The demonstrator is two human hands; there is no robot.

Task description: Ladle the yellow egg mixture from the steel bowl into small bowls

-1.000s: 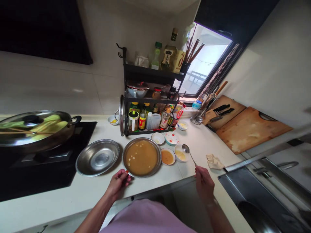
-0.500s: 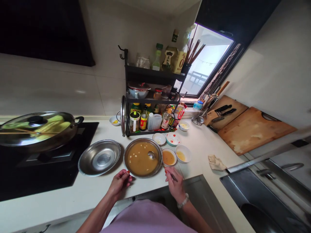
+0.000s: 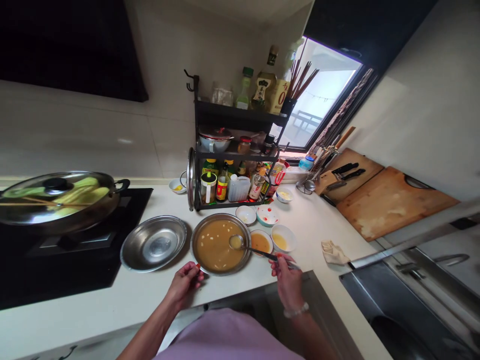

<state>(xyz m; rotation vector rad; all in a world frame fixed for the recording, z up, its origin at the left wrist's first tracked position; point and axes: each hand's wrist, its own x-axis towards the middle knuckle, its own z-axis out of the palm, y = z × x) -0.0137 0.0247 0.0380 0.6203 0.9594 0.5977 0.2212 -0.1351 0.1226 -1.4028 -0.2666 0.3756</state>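
A round metal basin [image 3: 192, 252] of brown liquid [image 3: 217, 252] with pale bits floating in it stands on the counter in front of me. My left hand [image 3: 185, 281] is closed on its near left rim, thumb on top. In my right hand [image 3: 288, 282], at the basin's right, is the handle of a metal spoon [image 3: 260, 252]. The spoon's head lies over the liquid and holds some of it. Just right of the basin are a small bowl of orange-brown liquid [image 3: 261, 242] and a white bowl with yellowish contents [image 3: 283, 238].
An empty metal basin [image 3: 155, 246] is on the left, beside a stove with a lidded pan [image 3: 60, 202]. Behind are small bowls [image 3: 245, 215] and a black condiment rack [image 3: 240, 156]. A cloth [image 3: 333, 252], knives [image 3: 348, 171], cutting boards [image 3: 393, 202] and a sink [image 3: 397, 295] are right.
My right hand has moved right, and the spoon now slants rightward across the basin's rim with liquid in its head. My left hand has stayed at the rim.
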